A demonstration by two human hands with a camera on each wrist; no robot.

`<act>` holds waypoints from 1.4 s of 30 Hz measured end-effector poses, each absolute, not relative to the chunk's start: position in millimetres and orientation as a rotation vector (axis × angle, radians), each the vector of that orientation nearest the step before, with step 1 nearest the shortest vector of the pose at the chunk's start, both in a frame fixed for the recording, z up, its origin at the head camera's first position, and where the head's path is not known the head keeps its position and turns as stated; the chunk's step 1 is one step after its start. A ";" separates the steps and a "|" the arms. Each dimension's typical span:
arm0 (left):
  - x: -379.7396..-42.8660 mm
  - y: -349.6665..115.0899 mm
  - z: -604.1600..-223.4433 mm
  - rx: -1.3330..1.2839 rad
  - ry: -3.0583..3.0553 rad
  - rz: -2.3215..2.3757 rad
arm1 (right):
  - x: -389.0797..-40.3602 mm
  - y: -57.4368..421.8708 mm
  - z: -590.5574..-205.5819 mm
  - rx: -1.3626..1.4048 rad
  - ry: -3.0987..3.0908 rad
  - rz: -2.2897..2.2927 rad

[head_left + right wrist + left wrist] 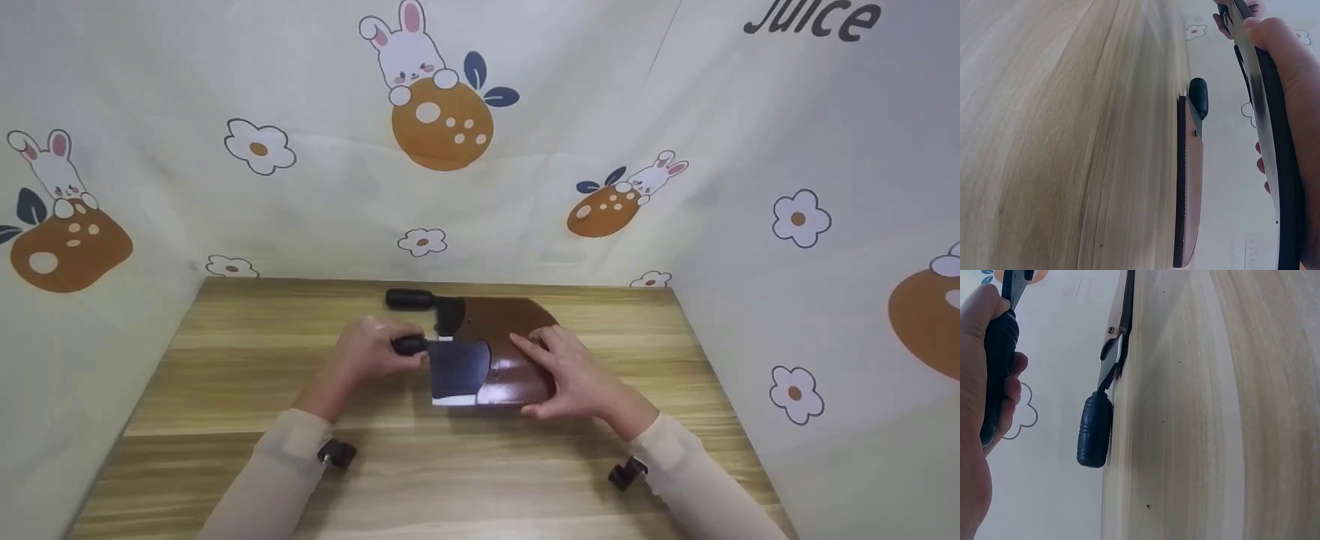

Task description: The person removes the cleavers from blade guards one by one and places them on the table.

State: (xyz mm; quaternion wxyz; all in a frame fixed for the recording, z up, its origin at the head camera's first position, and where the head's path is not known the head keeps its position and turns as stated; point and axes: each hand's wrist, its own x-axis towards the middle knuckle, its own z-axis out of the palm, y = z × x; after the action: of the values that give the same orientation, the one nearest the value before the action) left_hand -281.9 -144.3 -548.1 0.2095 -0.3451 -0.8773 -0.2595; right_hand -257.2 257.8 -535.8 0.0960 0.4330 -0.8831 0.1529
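Note:
My left hand (375, 349) grips the black handle (1000, 365) of a cleaver, fingers curled round it. Its broad dark blade (459, 367), with a bright lower edge, shows between the handle and a brown sheath (514, 386) that covers the rest. My right hand (581, 375) holds this sheath at its right end, thumb at the near edge and fingers over the top and far side. Both wrist views show the held cleaver raised above the table. Behind it a second cleaver, with a black handle (409, 300) and brown sheath (502, 311), lies on the table, partly covered in the head view.
The wood-grain table (480, 472) runs back to a pale cloth (330, 187) printed with rabbits, oranges and flowers, which hangs at the back and both sides. A small black device (337, 453) is strapped to the left wrist, another (628, 474) to the right.

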 end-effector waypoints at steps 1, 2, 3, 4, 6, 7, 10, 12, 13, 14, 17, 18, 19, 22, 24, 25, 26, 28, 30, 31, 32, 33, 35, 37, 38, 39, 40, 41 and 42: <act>-281.7 -145.0 -548.4 -0.955 -2.444 -0.727 | -257.6 258.3 -536.5 1.286 -2.602 0.454; -281.6 -145.9 -548.8 -0.951 -2.447 -0.733 | -257.9 258.8 -537.1 1.292 -2.583 0.456; -281.3 -146.7 -549.0 -0.947 -2.449 -0.746 | -258.0 259.4 -537.6 1.297 -2.572 0.460; -281.0 -147.4 -549.2 -0.942 -2.456 -0.756 | -258.2 259.8 -537.9 1.302 -2.563 0.464; -280.3 -148.2 -549.0 -0.934 -2.473 -0.779 | -258.5 260.4 -538.5 1.316 -2.546 0.477; -280.0 -148.4 -548.8 -0.929 -2.483 -0.790 | -258.5 260.6 -538.4 1.322 -2.543 0.483; -279.9 -148.7 -548.3 -0.912 -2.502 -0.813 | -258.7 260.7 -538.1 1.332 -2.542 0.496; -280.0 -148.8 -548.0 -0.912 -2.505 -0.809 | -259.0 260.9 -538.2 1.333 -2.538 0.491; -280.2 -148.7 -548.2 -0.911 -2.505 -0.805 | -259.0 261.1 -538.3 1.332 -2.539 0.488; -280.4 -148.6 -548.4 -0.914 -2.504 -0.799 | -258.9 261.3 -538.4 1.329 -2.541 0.485; -281.0 -148.1 -549.5 -0.915 -2.501 -0.769 | -258.8 261.9 -539.1 1.328 -2.535 0.481; -281.1 -148.0 -550.0 -0.913 -2.498 -0.762 | -258.7 262.0 -539.3 1.329 -2.533 0.480; -281.2 -147.8 -550.4 -0.914 -2.494 -0.756 | -258.8 262.2 -539.6 1.330 -2.528 0.481; -281.0 -147.4 -550.8 -0.919 -2.481 -0.742 | -258.6 262.5 -539.3 1.334 -2.521 0.484; -280.7 -147.3 -550.4 -0.928 -2.472 -0.742 | -258.3 262.5 -538.5 1.331 -2.531 0.486; -280.7 -147.2 -550.1 -0.930 -2.471 -0.741 | -258.1 262.5 -538.3 1.329 -2.535 0.483; -280.7 -147.2 -549.8 -0.931 -2.473 -0.739 | -257.9 262.6 -537.7 1.328 -2.540 0.483; -280.6 -147.1 -549.1 -0.938 -2.478 -0.745 | -257.5 262.8 -537.3 1.325 -2.548 0.479; -280.5 -147.1 -548.8 -0.942 -2.489 -0.750 | -257.5 263.0 -537.5 1.328 -2.541 0.475; -280.5 -147.2 -548.8 -0.942 -2.495 -0.750 | -257.4 263.3 -537.5 1.331 -2.534 0.476; -280.4 -147.1 -548.8 -0.943 -2.499 -0.753 | -257.6 263.5 -537.7 1.333 -2.528 0.478; -280.5 -147.1 -548.8 -0.945 -2.499 -0.755 | -257.7 263.6 -537.8 1.332 -2.527 0.476; -280.9 -147.2 -549.1 -0.946 -2.494 -0.747 | -257.9 263.8 -538.1 1.331 -2.526 0.471; -281.5 -147.2 -549.4 -0.948 -2.485 -0.737 | -258.0 263.9 -538.2 1.322 -2.541 0.468; -282.0 -147.1 -549.6 -0.952 -2.477 -0.731 | -258.1 264.1 -538.3 1.318 -2.549 0.466; -282.4 -147.0 -549.7 -0.956 -2.471 -0.724 | -257.8 264.4 -538.3 1.316 -2.553 0.466; -282.7 -147.1 -549.9 -0.961 -2.466 -0.719 | -257.7 264.5 -538.3 1.316 -2.558 0.467; -282.9 -147.3 -550.0 -0.965 -2.462 -0.716 | -257.6 264.5 -538.3 1.315 -2.563 0.468; -283.1 -147.6 -550.2 -0.966 -2.460 -0.715 | -257.5 264.5 -538.3 1.312 -2.572 0.470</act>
State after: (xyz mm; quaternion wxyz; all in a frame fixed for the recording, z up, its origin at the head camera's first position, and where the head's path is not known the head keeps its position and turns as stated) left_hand -283.1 -147.6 -550.2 0.2005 -0.3458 -0.8802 -0.2560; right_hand -257.5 264.5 -538.3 0.1078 0.4459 -0.8741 0.1598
